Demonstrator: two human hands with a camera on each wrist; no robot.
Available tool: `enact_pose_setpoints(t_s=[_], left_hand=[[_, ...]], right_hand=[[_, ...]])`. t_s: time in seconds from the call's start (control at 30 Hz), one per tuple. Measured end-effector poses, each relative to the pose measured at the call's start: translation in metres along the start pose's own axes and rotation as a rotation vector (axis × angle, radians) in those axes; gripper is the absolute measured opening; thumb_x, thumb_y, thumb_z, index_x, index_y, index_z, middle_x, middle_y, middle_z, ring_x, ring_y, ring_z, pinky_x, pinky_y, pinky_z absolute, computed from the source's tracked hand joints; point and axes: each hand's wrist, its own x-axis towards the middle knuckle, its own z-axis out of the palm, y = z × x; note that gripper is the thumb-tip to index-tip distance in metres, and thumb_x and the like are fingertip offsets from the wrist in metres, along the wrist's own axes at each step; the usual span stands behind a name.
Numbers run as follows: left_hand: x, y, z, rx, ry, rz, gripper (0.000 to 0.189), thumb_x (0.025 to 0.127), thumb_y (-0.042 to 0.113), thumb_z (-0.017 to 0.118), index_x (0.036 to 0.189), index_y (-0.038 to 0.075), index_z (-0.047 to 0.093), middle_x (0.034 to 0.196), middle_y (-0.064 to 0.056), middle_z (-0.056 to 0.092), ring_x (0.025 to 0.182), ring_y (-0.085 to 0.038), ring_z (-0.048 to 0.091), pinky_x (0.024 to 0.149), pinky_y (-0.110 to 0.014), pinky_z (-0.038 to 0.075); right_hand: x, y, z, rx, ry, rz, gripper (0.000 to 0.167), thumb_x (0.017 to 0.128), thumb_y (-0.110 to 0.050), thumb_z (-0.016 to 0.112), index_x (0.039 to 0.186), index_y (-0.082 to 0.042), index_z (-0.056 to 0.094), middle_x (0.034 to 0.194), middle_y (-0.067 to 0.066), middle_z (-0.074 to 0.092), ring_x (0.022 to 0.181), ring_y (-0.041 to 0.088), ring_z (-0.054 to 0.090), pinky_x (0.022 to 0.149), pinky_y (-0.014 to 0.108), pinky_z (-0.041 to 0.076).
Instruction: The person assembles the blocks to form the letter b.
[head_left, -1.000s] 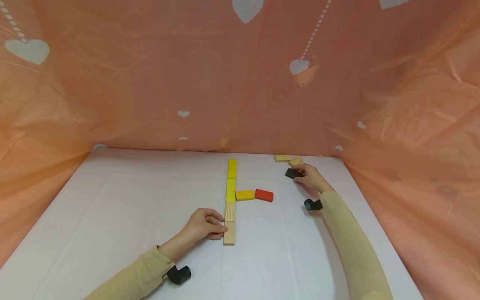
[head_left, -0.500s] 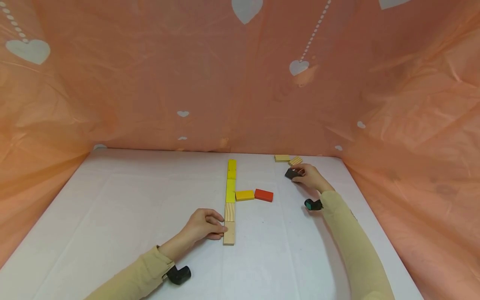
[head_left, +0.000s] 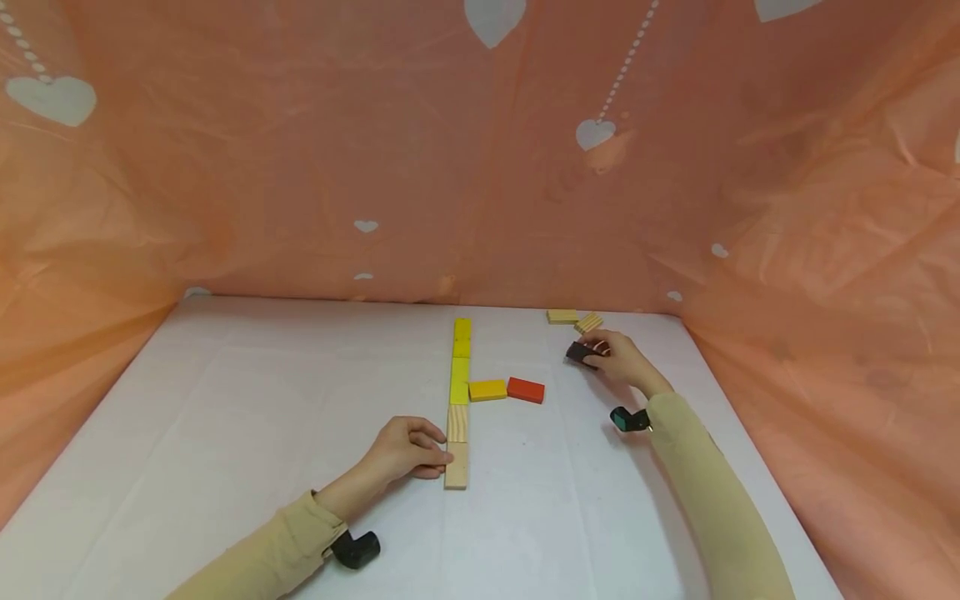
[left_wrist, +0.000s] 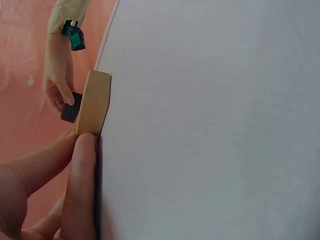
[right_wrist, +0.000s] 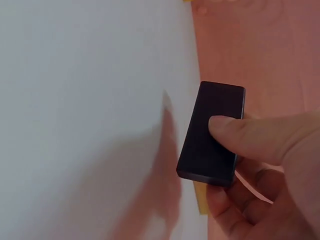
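In the head view, a line of flat wooden blocks runs up the table: two yellow blocks (head_left: pixel 461 360) at the far end, then a striped plain one (head_left: pixel 457 423) and a plain block (head_left: pixel 456 467) nearest me. My left hand (head_left: pixel 405 450) rests its thumb and fingertips against the left side of the two plain blocks; the wrist view shows fingertips touching the plain block (left_wrist: pixel 95 102). At the right, my right hand (head_left: pixel 621 360) pinches a black block (right_wrist: pixel 212 135), thumb on its broad face and fingers behind. The black block is above the table, apart from the others.
A yellow-orange block (head_left: pixel 487 390) joins the line's right side, with a red block (head_left: pixel 526 390) beside it. Two plain blocks (head_left: pixel 562 317) lie near the back edge, just beyond my right hand. Orange sheeting (head_left: pixel 420 167) with white hearts surrounds the white table (head_left: pixel 262 400).
My right hand has drawn slightly toward me with the black block in its grip. The left hand and the lined-up blocks have stayed where they were.
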Motion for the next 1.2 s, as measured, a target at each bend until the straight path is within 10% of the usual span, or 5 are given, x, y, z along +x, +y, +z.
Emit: enact_pose_setpoints(t_s=[1.2], left_hand=[[-0.001, 0.003, 0.0, -0.004, 0.01, -0.011, 0.033, 0.074, -0.006, 0.078, 0.101, -0.009, 0.06, 0.076, -0.012, 0.064, 0.064, -0.02, 0.067, 0.06, -0.034, 0.061]], right_hand=[[-0.065, -0.046, 0.046, 0.529, -0.108, 0.169, 0.042, 0.084, -0.008, 0.074, 0.12, 0.001, 0.054, 0.102, 0.016, 0.058, 0.085, 0.021, 0.064, 0.067, 0.028, 0.058]])
